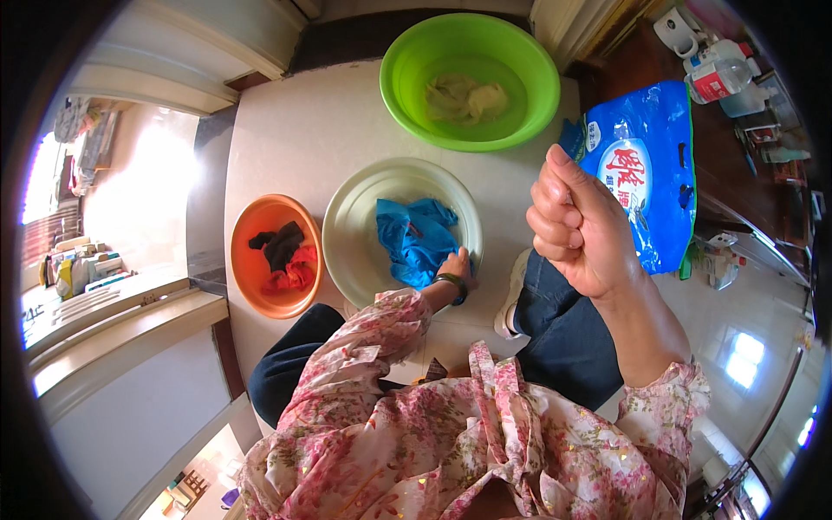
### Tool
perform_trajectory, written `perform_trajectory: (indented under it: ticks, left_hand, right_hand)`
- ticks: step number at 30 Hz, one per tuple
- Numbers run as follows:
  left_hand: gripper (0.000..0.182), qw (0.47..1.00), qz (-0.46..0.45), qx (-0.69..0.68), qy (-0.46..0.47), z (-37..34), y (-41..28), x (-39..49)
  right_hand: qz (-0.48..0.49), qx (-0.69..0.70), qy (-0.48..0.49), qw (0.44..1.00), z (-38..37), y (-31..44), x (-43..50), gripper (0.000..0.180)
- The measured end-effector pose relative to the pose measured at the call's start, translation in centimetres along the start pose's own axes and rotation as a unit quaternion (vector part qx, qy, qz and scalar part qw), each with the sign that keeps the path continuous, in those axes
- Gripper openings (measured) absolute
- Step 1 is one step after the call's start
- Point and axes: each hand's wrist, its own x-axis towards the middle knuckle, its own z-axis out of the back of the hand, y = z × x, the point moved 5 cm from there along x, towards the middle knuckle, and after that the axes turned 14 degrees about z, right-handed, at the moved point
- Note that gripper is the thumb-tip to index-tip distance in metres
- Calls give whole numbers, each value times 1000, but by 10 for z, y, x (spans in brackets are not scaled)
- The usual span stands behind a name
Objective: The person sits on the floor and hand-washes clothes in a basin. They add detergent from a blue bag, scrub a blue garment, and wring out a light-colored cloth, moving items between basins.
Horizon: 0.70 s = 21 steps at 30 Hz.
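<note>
A wide pale green basin stands on the floor before me, with a crumpled bright blue cloth garment in it. My left hand, with a dark bracelet at the wrist, reaches into the basin at its right side and touches the garment's edge. Its fingertips are partly hidden, so a grip on the cloth cannot be made out. My right hand is raised in a fist, left of a large blue laundry powder bag. Nothing shows sticking out of the fist, and its inside is hidden.
A bright green basin behind holds water and a pale cloth. To the left, a small orange basin contains a black cloth and a red cloth. Bottles and a white mug stand on a dark wooden surface at right.
</note>
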Motion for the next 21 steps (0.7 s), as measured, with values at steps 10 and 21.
perform_trajectory:
  ticks: [10,21]
  left_hand:
    - [38,979,-183,-56,-67,31,-46,42]
    - [49,938,177,-166,-247,183,128,115]
  right_hand:
    - [15,-9,2,1000,-4,1,-8,35]
    - [12,-7,-9,1000,2,6,-8,36]
